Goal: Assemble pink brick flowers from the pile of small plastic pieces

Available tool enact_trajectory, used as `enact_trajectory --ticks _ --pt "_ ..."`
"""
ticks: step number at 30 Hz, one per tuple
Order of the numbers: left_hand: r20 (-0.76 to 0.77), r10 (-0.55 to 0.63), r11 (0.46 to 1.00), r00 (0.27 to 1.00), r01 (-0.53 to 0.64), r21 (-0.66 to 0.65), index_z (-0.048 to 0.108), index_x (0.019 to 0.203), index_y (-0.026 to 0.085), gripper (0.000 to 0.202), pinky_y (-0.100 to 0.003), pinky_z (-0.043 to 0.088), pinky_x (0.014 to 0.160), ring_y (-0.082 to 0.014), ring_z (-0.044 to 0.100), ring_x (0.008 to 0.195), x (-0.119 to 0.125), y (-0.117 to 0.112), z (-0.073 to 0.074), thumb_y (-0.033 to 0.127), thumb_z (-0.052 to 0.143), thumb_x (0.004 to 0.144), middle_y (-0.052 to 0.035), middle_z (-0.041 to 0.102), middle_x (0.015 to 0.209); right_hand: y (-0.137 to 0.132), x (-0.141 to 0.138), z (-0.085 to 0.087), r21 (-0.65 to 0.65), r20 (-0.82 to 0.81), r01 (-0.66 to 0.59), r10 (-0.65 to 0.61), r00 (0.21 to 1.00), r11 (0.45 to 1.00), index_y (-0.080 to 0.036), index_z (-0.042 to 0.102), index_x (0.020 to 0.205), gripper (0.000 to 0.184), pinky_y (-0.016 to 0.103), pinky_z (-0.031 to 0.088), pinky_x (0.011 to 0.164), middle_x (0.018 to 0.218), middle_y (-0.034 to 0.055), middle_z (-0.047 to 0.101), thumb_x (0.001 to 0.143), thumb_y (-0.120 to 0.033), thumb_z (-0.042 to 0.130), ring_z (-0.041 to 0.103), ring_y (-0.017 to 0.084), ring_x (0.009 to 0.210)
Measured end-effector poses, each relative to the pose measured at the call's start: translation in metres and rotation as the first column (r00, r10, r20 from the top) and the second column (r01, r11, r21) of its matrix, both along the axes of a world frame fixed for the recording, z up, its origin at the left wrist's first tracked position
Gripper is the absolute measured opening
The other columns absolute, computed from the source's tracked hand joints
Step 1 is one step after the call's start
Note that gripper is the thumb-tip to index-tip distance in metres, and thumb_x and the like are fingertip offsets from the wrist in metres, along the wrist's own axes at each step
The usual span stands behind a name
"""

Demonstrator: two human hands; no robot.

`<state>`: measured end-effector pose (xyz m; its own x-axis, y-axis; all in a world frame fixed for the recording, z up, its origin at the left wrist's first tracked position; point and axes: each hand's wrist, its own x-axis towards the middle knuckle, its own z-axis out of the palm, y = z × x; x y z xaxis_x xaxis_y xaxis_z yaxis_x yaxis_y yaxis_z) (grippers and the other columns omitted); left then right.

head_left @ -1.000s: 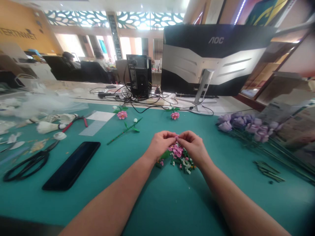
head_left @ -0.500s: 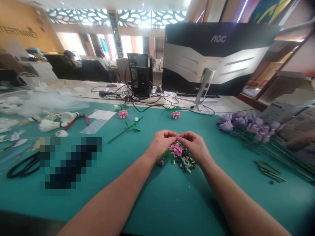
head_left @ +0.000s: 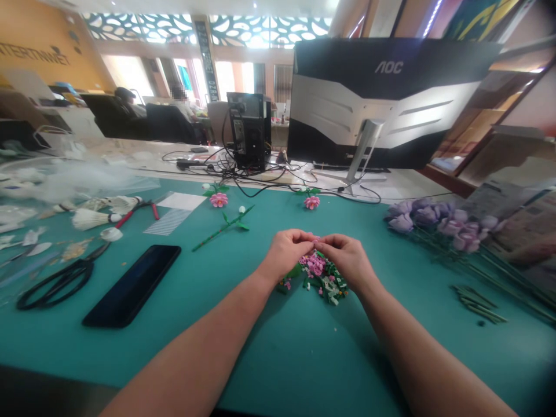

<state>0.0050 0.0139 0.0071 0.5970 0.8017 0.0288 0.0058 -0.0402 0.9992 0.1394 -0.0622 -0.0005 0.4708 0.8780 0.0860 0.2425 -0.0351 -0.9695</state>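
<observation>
My left hand and my right hand meet fingertip to fingertip above a small heap of pink, green and white toy-brick pieces on the teal mat. Both hands are closed in a pinch on a tiny pink piece held between them. Farther back on the mat lie a green brick stem with a white bud and two pink brick flowers.
A black phone and black scissors lie left, with shuttlecocks and red-handled pliers behind. Purple artificial roses and green stem pieces lie right. A monitor, a small computer and cables stand at the back. People sit far off.
My hands stay pinched together over the heap; only the view has shifted slightly.
</observation>
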Motion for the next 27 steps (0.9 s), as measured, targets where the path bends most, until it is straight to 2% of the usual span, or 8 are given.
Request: enact_trajectory --ticks 6,10,17,22,27 --pt "-0.02 -0.03 1.0 0.999 0.03 0.007 0.071 0.083 0.011 0.015 -0.025 0.05 0.066 -0.0132 0.063 0.067 -0.0003 0.0006 -0.0007 0.018 0.066 0.071 -0.0066 0.069 0.074 0.0004 0.0021 -0.0018 -0.01 0.003 -0.028 0.028 1.0 1.0 -0.016 0.067 0.07 0.031 0.024 0.035 0.051 0.061 -0.0004 0.061 0.063 -0.045 0.074 0.046 0.011 0.054" --pt "0.019 -0.011 0.999 1.0 0.011 -0.049 0.07 0.079 0.011 0.011 -0.023 0.049 0.065 -0.0112 0.062 0.064 0.0002 0.0002 -0.0002 0.015 0.066 0.07 -0.005 0.068 0.071 0.0 -0.0008 -0.0006 -0.005 -0.007 -0.035 0.035 0.999 0.999 -0.015 0.068 0.071 0.032 0.024 0.035 0.049 0.06 0.0004 0.06 0.064 -0.045 0.073 0.045 0.011 0.053" --pt "0.073 0.018 0.988 0.997 -0.007 -0.152 0.069 0.083 0.011 0.013 -0.026 0.052 0.069 -0.0112 0.062 0.065 0.0008 0.0049 -0.0041 0.016 0.068 0.071 -0.0058 0.069 0.074 -0.0014 -0.0044 0.0013 0.001 -0.022 -0.091 0.091 0.996 0.996 -0.014 0.07 0.076 0.038 0.024 0.034 0.05 0.063 0.0012 0.062 0.075 -0.052 0.062 0.046 0.011 0.054" --pt "0.086 0.011 0.988 0.996 0.002 -0.152 0.069 0.083 0.011 0.014 -0.026 0.052 0.07 -0.0112 0.063 0.066 0.0013 0.0051 -0.0055 0.014 0.067 0.07 -0.0049 0.069 0.074 -0.0006 -0.0043 -0.0007 0.003 -0.058 -0.085 0.085 0.995 0.996 -0.015 0.07 0.081 0.037 0.025 0.038 0.055 0.07 0.0026 0.066 0.07 -0.05 0.068 0.05 0.012 0.059" --pt "0.081 -0.017 0.993 0.997 0.027 -0.115 0.07 0.083 0.011 0.013 -0.023 0.05 0.068 -0.0097 0.062 0.066 0.002 0.0015 -0.0034 0.012 0.065 0.071 -0.0043 0.069 0.077 -0.0001 -0.0045 -0.0023 0.01 -0.064 -0.062 0.063 0.996 0.998 -0.015 0.067 0.077 0.034 0.024 0.035 0.051 0.064 0.0003 0.062 0.067 -0.047 0.071 0.047 0.011 0.055"
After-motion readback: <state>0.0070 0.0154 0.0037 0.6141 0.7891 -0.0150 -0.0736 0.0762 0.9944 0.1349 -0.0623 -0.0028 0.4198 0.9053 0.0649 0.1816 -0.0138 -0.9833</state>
